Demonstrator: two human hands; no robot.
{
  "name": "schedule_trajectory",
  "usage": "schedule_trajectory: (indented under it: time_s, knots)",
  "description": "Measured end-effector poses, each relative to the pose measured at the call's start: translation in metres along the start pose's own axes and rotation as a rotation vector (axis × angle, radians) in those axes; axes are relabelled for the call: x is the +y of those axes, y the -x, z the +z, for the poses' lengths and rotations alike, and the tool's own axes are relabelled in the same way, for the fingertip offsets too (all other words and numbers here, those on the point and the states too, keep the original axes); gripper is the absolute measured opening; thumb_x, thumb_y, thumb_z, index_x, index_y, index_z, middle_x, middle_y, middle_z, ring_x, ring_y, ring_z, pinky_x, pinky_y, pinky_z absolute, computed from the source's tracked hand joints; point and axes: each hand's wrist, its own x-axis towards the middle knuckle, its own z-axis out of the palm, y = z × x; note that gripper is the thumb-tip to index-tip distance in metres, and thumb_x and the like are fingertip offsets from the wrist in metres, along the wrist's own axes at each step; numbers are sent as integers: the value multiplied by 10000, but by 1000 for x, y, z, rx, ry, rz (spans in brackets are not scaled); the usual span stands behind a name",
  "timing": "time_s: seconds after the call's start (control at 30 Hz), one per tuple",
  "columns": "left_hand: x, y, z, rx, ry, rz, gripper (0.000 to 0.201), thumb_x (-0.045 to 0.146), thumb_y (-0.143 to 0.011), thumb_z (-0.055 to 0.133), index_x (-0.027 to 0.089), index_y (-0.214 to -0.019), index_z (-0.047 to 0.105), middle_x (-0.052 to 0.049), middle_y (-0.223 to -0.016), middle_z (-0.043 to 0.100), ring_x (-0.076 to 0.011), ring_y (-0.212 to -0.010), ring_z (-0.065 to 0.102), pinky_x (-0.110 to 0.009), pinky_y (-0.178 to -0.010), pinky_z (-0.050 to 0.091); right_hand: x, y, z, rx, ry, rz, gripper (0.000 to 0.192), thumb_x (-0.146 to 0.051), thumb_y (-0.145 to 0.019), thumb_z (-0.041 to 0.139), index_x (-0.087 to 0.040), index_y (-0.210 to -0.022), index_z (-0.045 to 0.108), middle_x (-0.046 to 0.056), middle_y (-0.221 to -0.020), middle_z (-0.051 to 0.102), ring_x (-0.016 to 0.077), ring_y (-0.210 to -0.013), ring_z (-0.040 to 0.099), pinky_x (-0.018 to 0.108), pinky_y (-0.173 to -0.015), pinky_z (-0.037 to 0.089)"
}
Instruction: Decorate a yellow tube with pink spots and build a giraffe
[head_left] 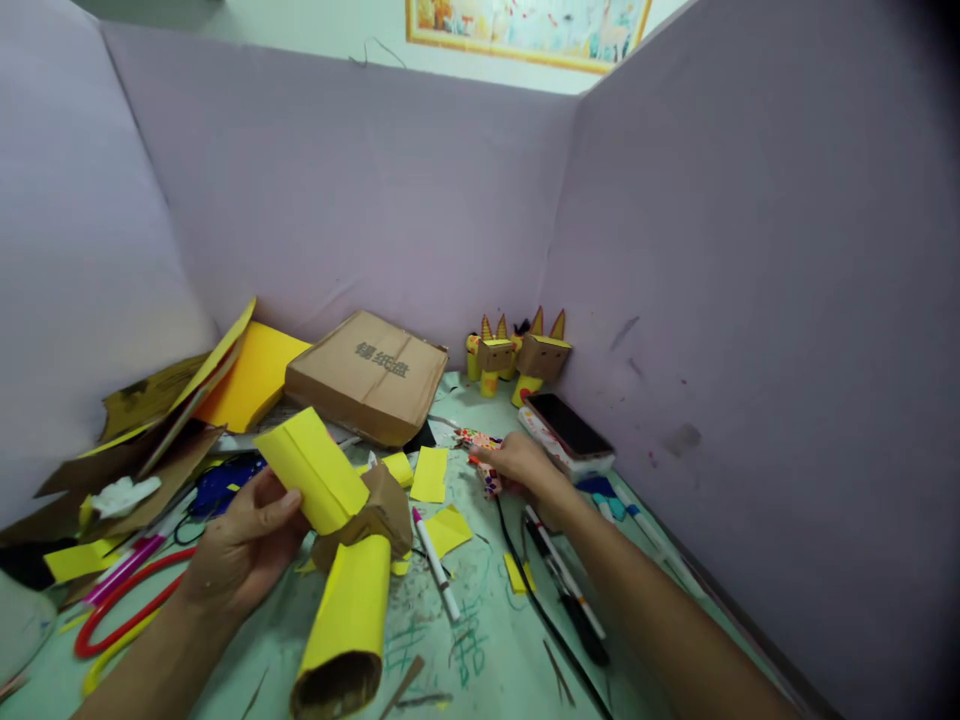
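My left hand [244, 535] is closed around a cardboard and yellow paper figure [315, 470], its thumb on the yellow flat-sided piece. A yellow paper-wrapped tube [345, 610] joins that figure below a brown cardboard middle, its hollow end toward me. My right hand [521, 465] reaches to a colourful patterned glue gun [490, 482] lying on the table, fingers closed on it; a black cord [540, 605] runs from it toward me. Between the hands lie a white marker [436, 570] with a pink tip and cut yellow paper pieces [429, 474].
A brown cardboard box [367, 375] stands at the back, beside small yellow-and-brown animal figures [541, 358]. A phone [568, 425] rests on a white pack at right. Cardboard scraps [169, 470] and red-handled scissors [135, 605] lie left. Purple-grey panels [360, 200] enclose the table.
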Motion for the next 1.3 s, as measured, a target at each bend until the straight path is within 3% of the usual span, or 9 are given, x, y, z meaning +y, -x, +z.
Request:
schedule_trajectory:
  time_s: [0.1, 0.23, 0.3, 0.47, 0.53, 0.63, 0.73, 0.87, 1.3]
  knots:
    - [-7, -2, -8, -124, -39, -16, 545, 148, -454, 843, 224, -974, 700, -71, -958, 755, -292, -841, 709, -326, -698, 604, -8, -5, 10, -23, -13, 93, 284, -345, -772, 724, -97, -891, 655, 114, -952, 677, 247, -918, 634, 373, -790, 516]
    - [-12, 1, -10, -217, -114, 15, 468, 220, -545, 829, 235, -991, 690, -68, -967, 752, -307, -899, 698, -312, -664, 592, -4, 0, 11, -96, -205, 135, 304, -320, -907, 564, -173, -1173, 564, 76, -1191, 588, 215, -993, 610, 420, -828, 522]
    - [-12, 3, -8, -231, -131, 16, 461, 218, -577, 811, 205, -1018, 678, -82, -974, 749, -301, -886, 700, -321, -686, 585, -2, 5, 9, -141, -358, 105, 331, -327, -904, 570, -174, -1196, 548, 82, -1198, 583, 216, -991, 612, 423, -818, 527]
    - [-14, 4, -5, -219, -130, 48, 484, 196, -581, 802, 157, -1043, 664, -111, -1017, 734, -307, -947, 680, -359, -790, 561, -10, 35, -2, -163, -707, -84, 197, -299, -930, 485, -134, -977, 583, 41, -856, 629, 113, -677, 593, 234, -565, 517]
    - [-17, 3, -5, -247, -147, 81, 500, 210, -576, 807, 156, -1051, 660, -118, -1017, 730, -320, -958, 674, -382, -802, 552, -14, 55, -8, -162, -805, -194, 162, -309, -899, 511, -162, -948, 555, 12, -752, 607, 88, -589, 538, 157, -421, 406]
    - [-23, 2, -4, -309, -177, 144, 508, 225, -568, 817, 157, -1044, 653, -115, -994, 730, -309, -915, 683, -382, -791, 549, -14, 83, -17, -216, -926, -420, 297, -402, -803, 633, -193, -983, 523, -46, -600, 553, 58, -443, 413, 138, -344, 260]
    - [-29, 1, -3, -371, -201, 148, 518, 242, -596, 811, 177, -1074, 623, -105, -1001, 724, -294, -901, 683, -382, -782, 547, -8, 103, -20, -249, -919, -593, 355, -437, -745, 697, -196, -936, 521, -64, -537, 528, 43, -383, 325, 161, -343, 238]
    - [-32, 1, -2, -411, -233, 109, 517, 270, -630, 799, 181, -1099, 601, -106, -1019, 716, -280, -909, 678, -376, -793, 540, -4, 113, -14, -151, -815, -646, 322, -398, -700, 738, -206, -904, 580, -52, -536, 516, 82, -429, 375, 196, -371, 267]
    - [-14, 1, -5, -443, -260, 158, 483, 268, -603, 808, 168, -1050, 655, -111, -1012, 717, -306, -988, 649, -379, -840, 509, -10, 114, -10, -70, -877, -514, 352, -420, -637, 749, -190, -811, 546, -81, -456, 454, 69, -378, 336, 192, -345, 253]
